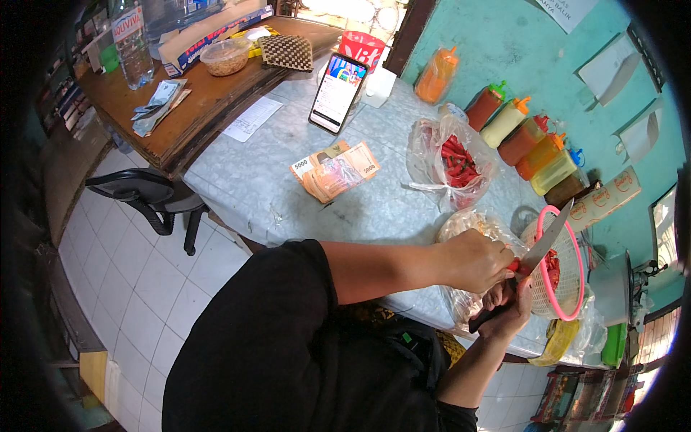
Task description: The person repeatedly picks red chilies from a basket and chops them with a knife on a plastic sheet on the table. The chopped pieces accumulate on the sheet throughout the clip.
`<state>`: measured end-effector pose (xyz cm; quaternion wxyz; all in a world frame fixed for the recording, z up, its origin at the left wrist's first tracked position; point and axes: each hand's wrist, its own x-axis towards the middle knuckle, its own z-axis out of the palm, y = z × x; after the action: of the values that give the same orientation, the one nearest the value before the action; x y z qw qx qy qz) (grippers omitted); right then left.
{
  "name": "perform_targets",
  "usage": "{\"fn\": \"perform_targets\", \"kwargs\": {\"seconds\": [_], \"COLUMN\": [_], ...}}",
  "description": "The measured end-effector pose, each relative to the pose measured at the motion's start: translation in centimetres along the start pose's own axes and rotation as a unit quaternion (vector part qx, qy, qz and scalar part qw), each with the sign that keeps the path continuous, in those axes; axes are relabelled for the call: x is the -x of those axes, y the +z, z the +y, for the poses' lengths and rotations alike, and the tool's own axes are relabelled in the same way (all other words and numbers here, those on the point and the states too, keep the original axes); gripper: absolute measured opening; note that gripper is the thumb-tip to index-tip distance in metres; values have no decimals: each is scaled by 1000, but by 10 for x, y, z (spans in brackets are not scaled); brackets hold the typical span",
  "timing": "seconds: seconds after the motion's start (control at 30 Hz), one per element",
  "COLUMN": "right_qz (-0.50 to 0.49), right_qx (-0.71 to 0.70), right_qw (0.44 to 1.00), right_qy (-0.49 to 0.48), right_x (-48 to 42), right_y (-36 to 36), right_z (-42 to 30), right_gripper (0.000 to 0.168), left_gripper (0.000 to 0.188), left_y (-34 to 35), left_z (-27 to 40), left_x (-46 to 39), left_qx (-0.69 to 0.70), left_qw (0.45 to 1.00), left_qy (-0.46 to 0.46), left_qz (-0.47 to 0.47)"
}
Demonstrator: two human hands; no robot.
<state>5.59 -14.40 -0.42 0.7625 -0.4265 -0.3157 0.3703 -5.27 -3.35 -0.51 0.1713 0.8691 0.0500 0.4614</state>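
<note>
My left hand (471, 260) pinches a red chilli pepper (516, 265) against the knife. In my right hand (512, 309) is the dark handle of a kitchen knife (551, 237), its steel blade pointing up and away over a basket. That white plastic basket with a pink rim (580, 264) is tilted towards me just beyond the hands, with cut red chillies (552, 268) inside. Under my left hand lies a clear plastic bag (469, 222) with pale contents, partly hidden by the forearm. Farther off, a second clear bag (421, 156) holds whole red chillies (458, 162).
Several squeeze sauce bottles (506, 123) line the turquoise wall. A smartphone (339, 93) leans upright near a red cup (363, 47). Banknotes (336, 170) lie on the marble-patterned tabletop (237, 189). A wooden table (178, 129) adjoins at left, above a black chair (146, 189).
</note>
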Motion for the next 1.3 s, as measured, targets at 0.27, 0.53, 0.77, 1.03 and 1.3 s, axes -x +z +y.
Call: {"fn": "perform_targets", "kwargs": {"seconds": [0.27, 0.53, 0.77, 1.03, 1.3], "right_qz": [71, -17, -39, -138, -126], "right_qx": [30, 79, 145, 38, 192], "right_qw": [997, 984, 984, 985, 972], "right_qy": [11, 159, 98, 94, -45], "right_x": [-8, -17, -19, 17, 30], "right_y": [-24, -25, -8, 17, 12], "right_z": [-41, -37, -33, -23, -25], "right_gripper": [39, 46, 57, 83, 68], "left_gripper": [28, 43, 44, 31, 30], "left_y": [-5, -21, -23, -14, -12], "left_z": [1, -39, -36, -26, -13], "left_x": [2, -8, -14, -11, -15], "left_qx": [112, 413, 427, 336, 332], "left_qw": [993, 885, 867, 921, 914], "left_qy": [41, -210, -253, -186, -216], "left_qz": [19, 45, 52, -69, -82]}}
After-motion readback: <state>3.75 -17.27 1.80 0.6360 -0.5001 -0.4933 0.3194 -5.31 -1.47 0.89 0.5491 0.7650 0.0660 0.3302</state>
